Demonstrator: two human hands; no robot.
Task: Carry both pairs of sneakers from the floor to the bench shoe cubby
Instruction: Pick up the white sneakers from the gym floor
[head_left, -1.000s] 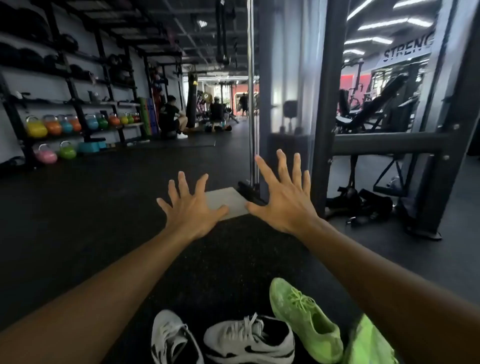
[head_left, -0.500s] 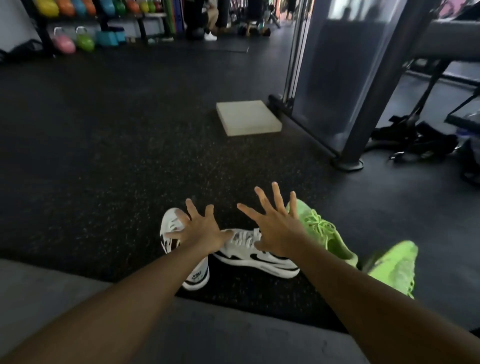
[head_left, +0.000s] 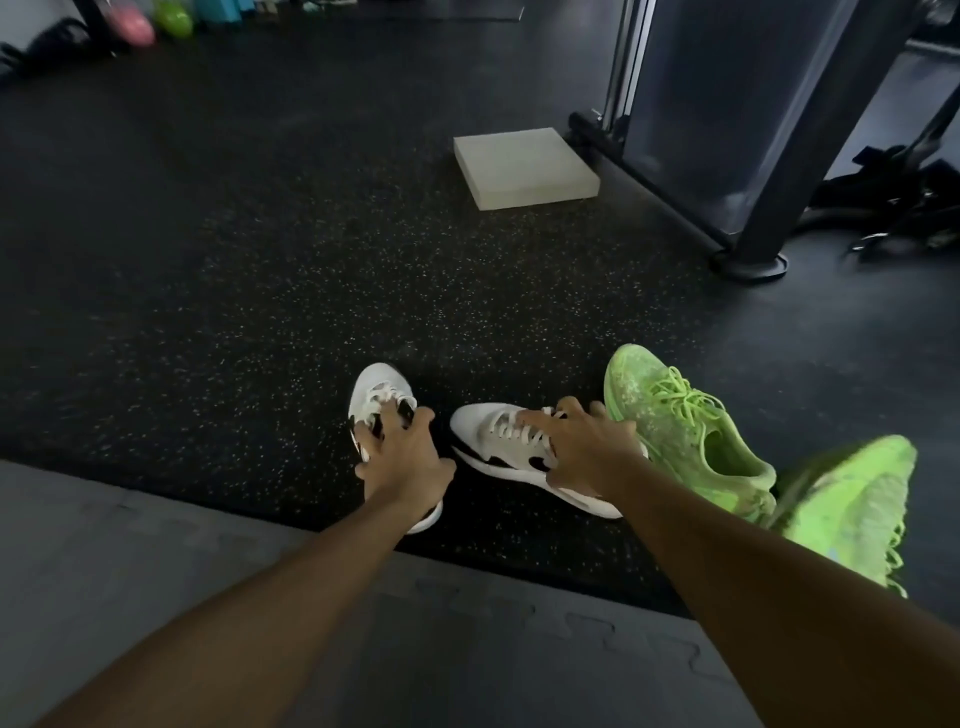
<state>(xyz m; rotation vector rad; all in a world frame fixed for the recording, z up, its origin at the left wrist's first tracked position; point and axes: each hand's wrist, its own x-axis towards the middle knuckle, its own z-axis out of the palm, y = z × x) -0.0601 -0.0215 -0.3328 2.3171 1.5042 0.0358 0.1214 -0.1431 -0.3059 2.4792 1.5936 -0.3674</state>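
Left hand (head_left: 402, 457) and right hand (head_left: 587, 452), lately spread, have been lowered; each grip is curled round a white sneaker (head_left: 483, 426), so lifting is due.

1. Left grip (head_left: 402, 462) is wrapped over the left white sneaker (head_left: 375, 391), with the fingers curled down by the laces and the thumb on the inner side.
2. Right grip (head_left: 587, 452) sits on top of the other white sneaker (head_left: 485, 434), index finger lying along the laces. It's a bit soft there, so I can't say if it's actually got hold.
3. A lime green sneaker (head_left: 670, 415) is just beside that grip. Its mate (head_left: 852, 499) further right is blurry.
4. All four shoes are on the black speckled floor (head_left: 260, 286), just past a grey puzzle mat (head_left: 156, 571).
5. Further back, a pale foam block (head_left: 524, 166) lies near a dark machine post (head_left: 774, 171). Pink (head_left: 132, 26) and green (head_left: 174, 18) kettlebells are top left.
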